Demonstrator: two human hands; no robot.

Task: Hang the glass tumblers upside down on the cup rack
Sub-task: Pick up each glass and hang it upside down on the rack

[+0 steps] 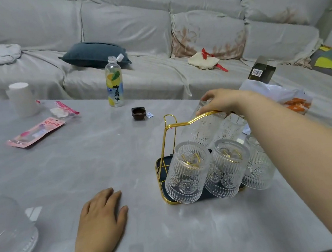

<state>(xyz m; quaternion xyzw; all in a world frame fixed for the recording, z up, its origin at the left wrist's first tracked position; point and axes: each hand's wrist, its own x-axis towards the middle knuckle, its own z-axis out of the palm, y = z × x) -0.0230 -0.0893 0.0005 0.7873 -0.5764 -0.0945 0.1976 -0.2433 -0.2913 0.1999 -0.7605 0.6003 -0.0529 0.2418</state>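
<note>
Brightness: even, soft indoor light, cool grey-white cast
Source: a pale window-like reflection on the table [67,178] near the left hand [101,218] hints at light from above or behind the camera
Shadows: faint and diffuse, a soft one under the left hand and under the cup rack [171,125]
Glare: small sparkles on the ribbed glass tumblers [187,173], dull sheen across the tabletop
Blur: glass bowl [9,232] at the lower left edge is smeared and hazy, sofa [129,26] slightly soft
Distortion: wide-angle bend, table edges and sofa back curve toward the corners, right forearm looks oversized
Sharpest: middle of the frame
</note>
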